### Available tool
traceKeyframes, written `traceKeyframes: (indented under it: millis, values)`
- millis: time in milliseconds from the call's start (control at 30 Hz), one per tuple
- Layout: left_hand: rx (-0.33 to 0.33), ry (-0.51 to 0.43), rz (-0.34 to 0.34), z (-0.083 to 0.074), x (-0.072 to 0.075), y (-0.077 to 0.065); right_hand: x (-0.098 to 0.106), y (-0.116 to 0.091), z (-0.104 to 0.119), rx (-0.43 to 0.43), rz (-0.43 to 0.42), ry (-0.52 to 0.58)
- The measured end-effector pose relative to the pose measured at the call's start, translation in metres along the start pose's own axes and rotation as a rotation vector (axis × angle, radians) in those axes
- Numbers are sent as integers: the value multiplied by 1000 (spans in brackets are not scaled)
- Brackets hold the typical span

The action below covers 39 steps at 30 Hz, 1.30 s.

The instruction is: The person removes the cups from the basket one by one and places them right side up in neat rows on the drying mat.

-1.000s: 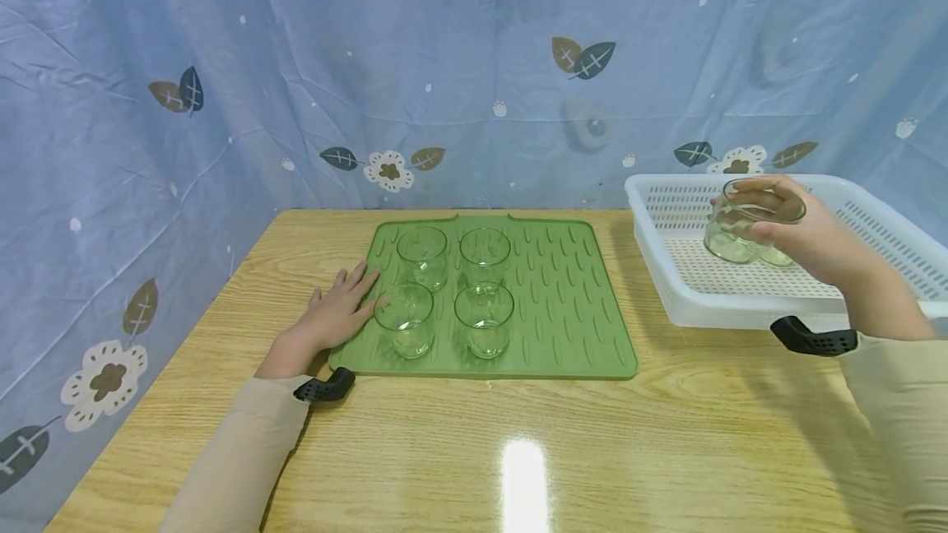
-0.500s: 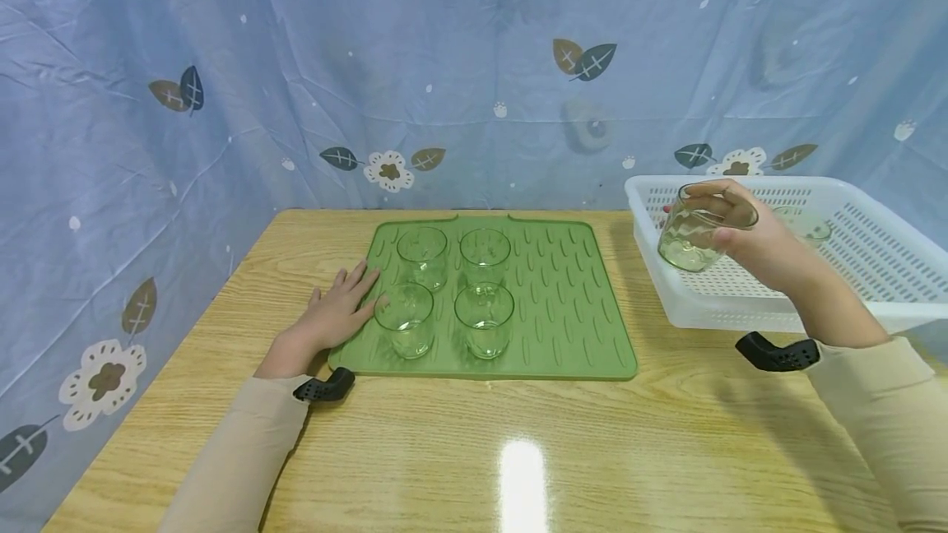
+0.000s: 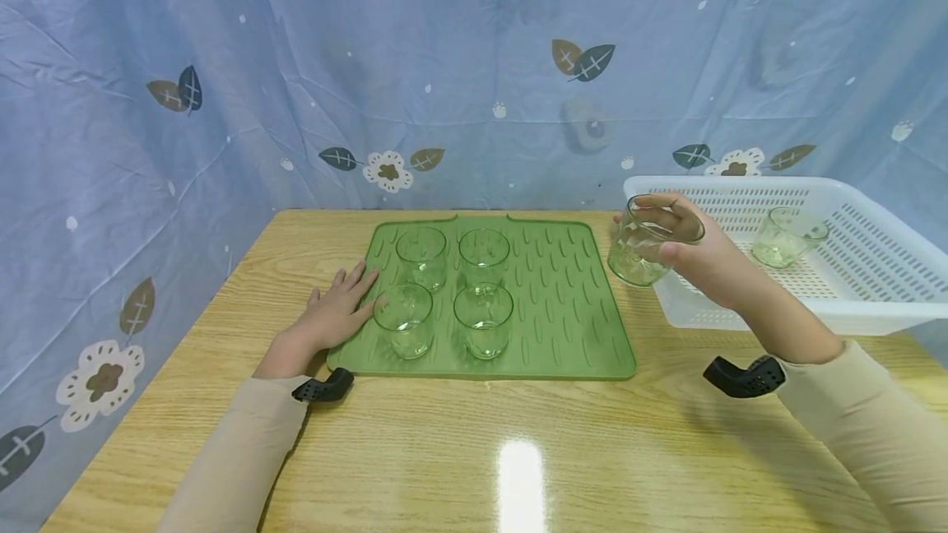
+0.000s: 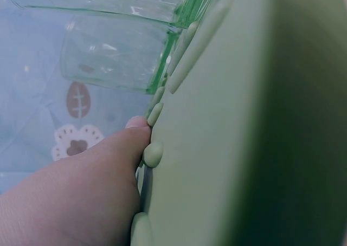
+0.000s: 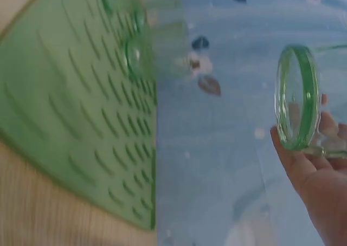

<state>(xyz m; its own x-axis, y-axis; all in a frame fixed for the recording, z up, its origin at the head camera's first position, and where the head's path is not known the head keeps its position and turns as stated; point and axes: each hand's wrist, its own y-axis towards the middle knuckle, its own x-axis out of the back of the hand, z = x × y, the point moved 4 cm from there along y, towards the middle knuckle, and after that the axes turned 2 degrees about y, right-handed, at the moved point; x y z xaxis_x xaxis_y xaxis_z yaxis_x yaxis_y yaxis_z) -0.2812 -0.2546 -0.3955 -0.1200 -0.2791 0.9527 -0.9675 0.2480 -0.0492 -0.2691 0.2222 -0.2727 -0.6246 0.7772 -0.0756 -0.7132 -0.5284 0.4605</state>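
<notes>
My right hand point(image 3: 699, 249) grips a clear greenish drinking glass point(image 3: 638, 257), tilted, in the air between the green mat and the white basket. In the right wrist view the glass point(image 5: 303, 99) shows its thick base, with fingers wrapped along its side. My left hand point(image 3: 329, 315) lies flat with fingers spread on the left edge of the ridged green mat point(image 3: 563, 303). Two glasses stand in the mat's front row, a left one point(image 3: 404, 323) beside my left thumb and a right one point(image 3: 484, 323). Behind them are two more, a left one point(image 3: 422, 257) and a right one point(image 3: 485, 253).
A white perforated plastic basket point(image 3: 696, 317) stands at the right, with one glass point(image 3: 787, 238) leaning inside it. Wooden tabletop point(image 3: 415, 451) surrounds the mat. A blue patterned curtain point(image 3: 459, 72) hangs behind the table and along its left side.
My right hand has carried the glass leftward, from inside the basket to past its left rim. The other glass in the basket has come into view. My left hand has stayed still.
</notes>
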Motion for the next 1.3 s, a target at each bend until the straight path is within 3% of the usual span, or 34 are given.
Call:
traceKeyframes:
  millis: [200,567,733,1000,1300]
  values:
    - [-1,1,-1,-1,0,0,-19,8,-6,-42,-114,11]
    - [-3,-11,-2,-4,3,-2,-39,22,-27,-217,-254,-221]
    - [-1,-11,-1,-4,3,-2,-47,31,-39,-252,-274,-258]
    - [1,-3,-9,-1,1,-1,-51,44,-65,-276,-274,-220]
    - [1,-7,-2,0,1,-1,-43,45,-89,-346,-293,-248]
